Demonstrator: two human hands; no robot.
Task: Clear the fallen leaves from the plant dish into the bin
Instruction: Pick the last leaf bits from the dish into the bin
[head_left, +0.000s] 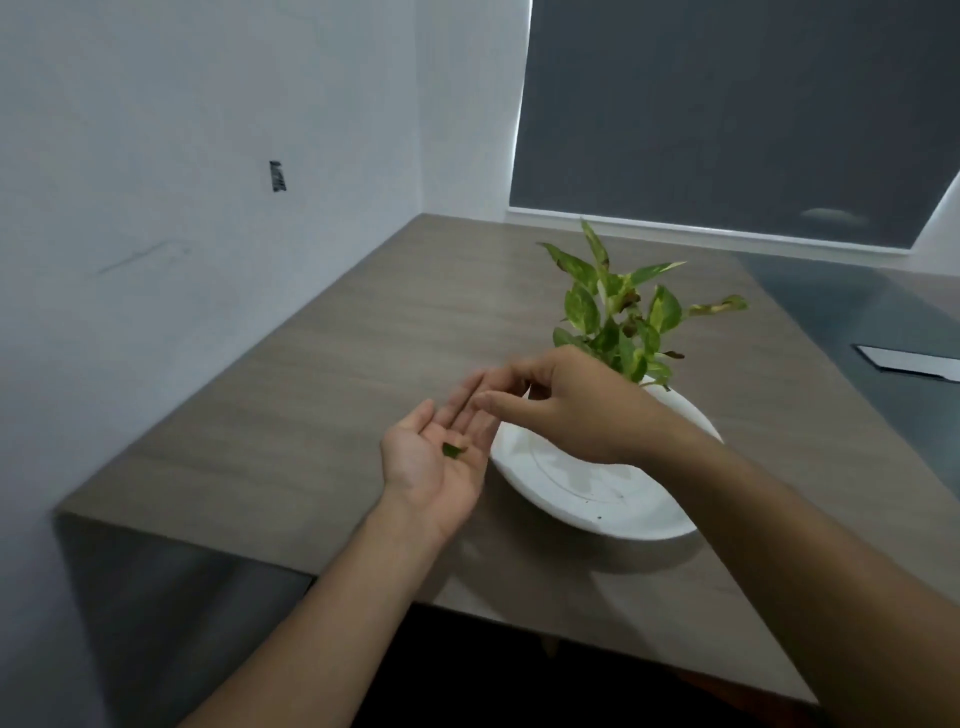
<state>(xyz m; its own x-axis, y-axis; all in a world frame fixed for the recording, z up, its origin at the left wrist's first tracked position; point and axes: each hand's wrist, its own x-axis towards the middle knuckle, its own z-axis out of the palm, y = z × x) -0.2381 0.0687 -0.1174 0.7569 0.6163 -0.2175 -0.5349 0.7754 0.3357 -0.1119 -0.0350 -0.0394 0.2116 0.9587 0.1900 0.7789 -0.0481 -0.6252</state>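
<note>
Head view: left hand (441, 457), fingers flat and spread, cups small green leaf (453, 450); right hand (566, 410), fingertips pinched together, above round white ceramic dish (597, 499).

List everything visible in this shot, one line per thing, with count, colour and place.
table: one, grey-brown wood grain, set in the room corner
dish: one, white, on the table near its front edge
plant: one, green and yellow leaves, at the dish's far side
leaf piece: one, dark green, lying in the left palm
blind: one, dark grey, over the window behind
flat sheet: one, pale, far right
left hand: open, palm up, beside the dish
right hand: over the dish, fingers above the left fingers
</note>
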